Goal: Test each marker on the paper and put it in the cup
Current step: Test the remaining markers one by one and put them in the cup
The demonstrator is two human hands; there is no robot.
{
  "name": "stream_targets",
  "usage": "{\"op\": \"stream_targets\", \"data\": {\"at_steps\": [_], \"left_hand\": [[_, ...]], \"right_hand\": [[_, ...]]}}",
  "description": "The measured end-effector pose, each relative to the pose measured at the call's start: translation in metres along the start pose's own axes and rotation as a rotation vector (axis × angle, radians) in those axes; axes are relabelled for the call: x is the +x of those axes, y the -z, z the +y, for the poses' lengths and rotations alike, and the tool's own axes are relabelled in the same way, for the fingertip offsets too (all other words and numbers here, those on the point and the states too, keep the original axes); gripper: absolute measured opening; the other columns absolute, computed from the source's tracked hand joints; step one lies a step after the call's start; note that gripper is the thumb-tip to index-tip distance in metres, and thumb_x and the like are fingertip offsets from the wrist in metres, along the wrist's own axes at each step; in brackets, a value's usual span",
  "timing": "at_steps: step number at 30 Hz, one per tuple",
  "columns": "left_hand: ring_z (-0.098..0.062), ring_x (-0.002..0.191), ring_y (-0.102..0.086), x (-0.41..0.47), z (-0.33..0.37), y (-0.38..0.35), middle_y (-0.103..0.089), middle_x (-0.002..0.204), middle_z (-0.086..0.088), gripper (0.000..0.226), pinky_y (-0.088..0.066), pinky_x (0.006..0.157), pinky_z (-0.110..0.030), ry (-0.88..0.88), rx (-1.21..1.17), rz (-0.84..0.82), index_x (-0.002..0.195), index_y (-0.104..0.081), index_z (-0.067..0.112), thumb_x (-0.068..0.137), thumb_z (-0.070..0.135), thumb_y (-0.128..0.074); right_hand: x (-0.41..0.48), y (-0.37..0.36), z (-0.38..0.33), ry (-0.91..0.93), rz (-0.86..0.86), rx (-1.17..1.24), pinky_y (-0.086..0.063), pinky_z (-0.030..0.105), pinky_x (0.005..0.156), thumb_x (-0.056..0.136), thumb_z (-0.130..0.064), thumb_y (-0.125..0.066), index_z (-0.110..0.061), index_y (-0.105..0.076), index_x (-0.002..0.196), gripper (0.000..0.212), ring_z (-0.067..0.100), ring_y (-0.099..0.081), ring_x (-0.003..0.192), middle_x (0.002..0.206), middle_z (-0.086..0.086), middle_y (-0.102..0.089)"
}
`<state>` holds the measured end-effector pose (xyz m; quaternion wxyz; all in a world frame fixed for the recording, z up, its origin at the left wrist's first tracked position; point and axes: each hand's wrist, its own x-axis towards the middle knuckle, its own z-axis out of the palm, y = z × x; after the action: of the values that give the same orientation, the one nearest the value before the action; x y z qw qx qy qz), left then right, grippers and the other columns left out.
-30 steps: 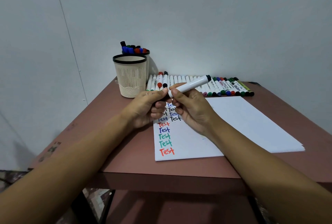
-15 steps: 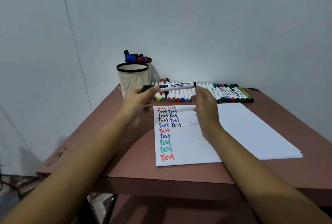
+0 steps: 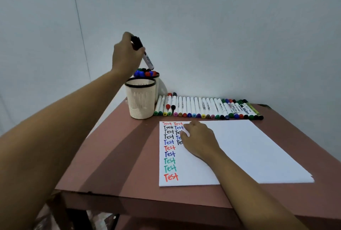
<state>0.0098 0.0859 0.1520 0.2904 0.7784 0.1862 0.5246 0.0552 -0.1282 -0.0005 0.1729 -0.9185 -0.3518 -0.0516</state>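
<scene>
My left hand (image 3: 127, 54) grips a black-capped white marker (image 3: 145, 56) by its cap end, held nearly upright with its tail just above the rear cup (image 3: 157, 77), which is full of blue, red and green capped markers. In front of that stands a second cream cup (image 3: 141, 98) with a black rim. My right hand (image 3: 198, 137) rests on the white paper (image 3: 249, 148), covering part of the second column of "Test" words. A long row of markers (image 3: 206, 109) lies behind the paper against the wall.
The brown table (image 3: 118, 156) ends in a front edge close to me and a left edge near the cups. The grey wall stands right behind the cups and marker row. The right half of the paper is blank.
My left hand has lifted the marker from above the paper up and back to over the rear cup, turning it upright. My right hand let go of the marker and settled on the paper.
</scene>
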Motion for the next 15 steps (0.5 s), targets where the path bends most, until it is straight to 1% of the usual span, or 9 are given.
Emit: {"op": "stream_targets", "data": {"at_steps": [4, 7, 10, 12, 14, 15], "left_hand": [[-0.032, 0.094, -0.058, 0.025, -0.012, -0.010, -0.058, 0.111, -0.019, 0.030, -0.044, 0.072, -0.034, -0.021, 0.215, -0.050, 0.116, -0.047, 0.000, 0.092, 0.016, -0.054], [-0.036, 0.095, -0.058, 0.037, -0.023, -0.022, -0.056, 0.113, -0.023, 0.029, -0.044, 0.072, -0.035, -0.016, 0.299, -0.140, 0.115, -0.047, -0.003, 0.092, 0.013, -0.052], [-0.033, 0.091, -0.056, 0.046, -0.033, -0.033, -0.056, 0.115, -0.023, 0.028, -0.042, 0.072, -0.033, 0.013, 0.350, -0.221, 0.116, -0.047, -0.004, 0.092, 0.011, -0.052], [-0.030, 0.086, -0.053, 0.049, -0.040, -0.041, -0.056, 0.114, -0.023, 0.033, -0.040, 0.071, -0.033, 0.024, 0.381, -0.266, 0.119, -0.044, -0.003, 0.091, 0.010, -0.054], [-0.031, 0.083, -0.052, 0.052, -0.049, -0.048, -0.055, 0.106, -0.022, 0.040, -0.040, 0.069, -0.035, 0.017, 0.370, -0.281, 0.123, -0.036, 0.001, 0.089, 0.008, -0.057], [-0.032, 0.081, -0.053, 0.053, -0.053, -0.050, -0.055, 0.103, -0.022, 0.041, -0.041, 0.068, -0.037, 0.011, 0.364, -0.287, 0.122, -0.035, 0.003, 0.088, 0.008, -0.058]], "right_hand": [[0.003, -0.002, 0.001, 0.006, -0.009, -0.008, -0.032, 0.035, 0.106, 0.099, -0.035, -0.037, -0.016, -0.050, 0.136, 0.044, 0.022, -0.040, 0.131, 0.143, 0.004, -0.045], [0.004, -0.002, 0.001, 0.011, -0.016, -0.009, -0.028, 0.035, 0.109, 0.099, -0.037, -0.036, -0.018, -0.046, 0.140, 0.046, 0.021, -0.035, 0.135, 0.148, 0.004, -0.039], [0.004, -0.003, 0.002, 0.014, -0.026, -0.012, -0.025, 0.035, 0.111, 0.100, -0.037, -0.035, -0.019, -0.043, 0.142, 0.047, 0.020, -0.031, 0.138, 0.150, 0.002, -0.036], [0.004, -0.003, 0.003, 0.016, -0.026, -0.015, -0.024, 0.035, 0.111, 0.100, -0.037, -0.034, -0.020, -0.042, 0.143, 0.047, 0.019, -0.029, 0.138, 0.151, 0.002, -0.035], [0.004, -0.004, 0.003, 0.016, -0.025, -0.013, -0.024, 0.035, 0.112, 0.100, -0.037, -0.034, -0.020, -0.041, 0.143, 0.047, 0.018, -0.029, 0.139, 0.152, 0.001, -0.034], [0.004, -0.004, 0.003, 0.017, -0.025, -0.014, -0.024, 0.035, 0.112, 0.100, -0.038, -0.034, -0.021, -0.040, 0.143, 0.047, 0.018, -0.028, 0.139, 0.152, 0.001, -0.034]]}}
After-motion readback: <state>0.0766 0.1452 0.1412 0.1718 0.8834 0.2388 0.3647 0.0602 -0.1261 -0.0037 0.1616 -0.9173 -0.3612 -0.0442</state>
